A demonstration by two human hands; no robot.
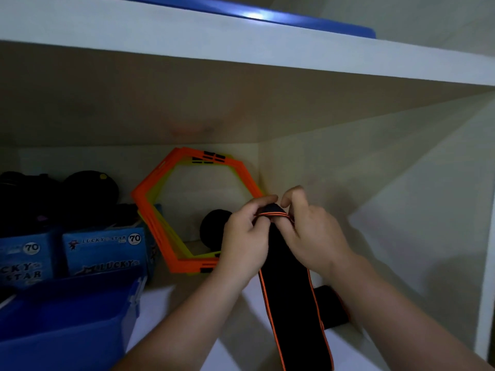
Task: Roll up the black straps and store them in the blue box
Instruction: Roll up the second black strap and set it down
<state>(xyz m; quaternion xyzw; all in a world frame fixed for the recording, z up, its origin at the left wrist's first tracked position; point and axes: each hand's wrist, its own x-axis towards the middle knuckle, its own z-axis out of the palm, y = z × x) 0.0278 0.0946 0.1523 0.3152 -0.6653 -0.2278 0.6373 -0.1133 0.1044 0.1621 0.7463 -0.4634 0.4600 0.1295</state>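
Note:
A wide black strap with thin orange edges [290, 298] hangs down from both hands toward the bottom of the view. My left hand [245, 238] and my right hand [312, 236] pinch its top end, which is folded over between the fingertips. The blue box [67, 325] stands open at the lower left on the white shelf. Behind my left hand sits a black roll [211, 227]. Another black roll [330, 306] lies on the shelf under my right forearm.
Orange and yellow hexagonal frames [158, 199] lean against the back wall. Blue "Lucky Star" cartons [105, 250] and dark round items [88, 191] fill the left. A shelf board [241, 41] runs overhead with a blue lid on it; the side wall stands at right.

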